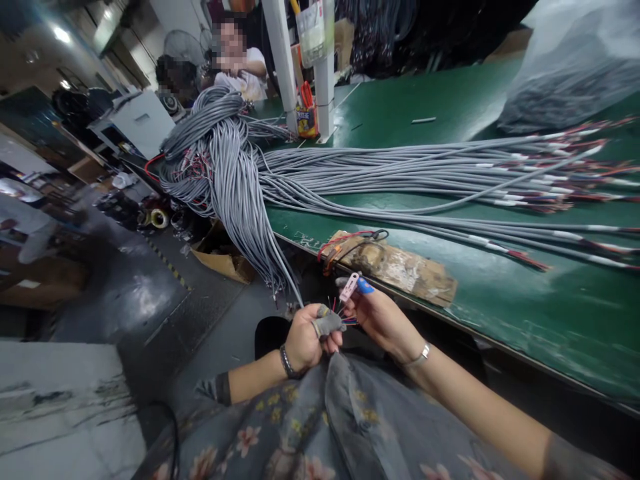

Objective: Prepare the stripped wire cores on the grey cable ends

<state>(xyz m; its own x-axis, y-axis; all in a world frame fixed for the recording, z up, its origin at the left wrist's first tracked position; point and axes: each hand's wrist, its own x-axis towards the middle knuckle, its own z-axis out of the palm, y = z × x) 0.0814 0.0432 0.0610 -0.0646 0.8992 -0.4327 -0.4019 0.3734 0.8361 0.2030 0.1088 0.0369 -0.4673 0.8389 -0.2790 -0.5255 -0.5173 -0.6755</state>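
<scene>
My left hand [306, 339] is closed around the end of a grey cable [285, 277] that hangs down from the table; a grey wrap covers its thumb. Thin coloured wires [345, 315] fan out of that cable end between my two hands. My right hand [381, 315] pinches a small pink connector [349, 287] just above the wires, with blue tape on its fingertip. Both hands hover over my lap, just off the table's front edge.
A large bundle of grey cables [235, 160] drapes over the green table [525, 293] and stretches right, its stripped ends [565, 173] coloured. A worn cardboard pad [400, 267] lies at the table edge. A plastic bag [575, 67] sits far right. Two people sit beyond the white posts [280, 60].
</scene>
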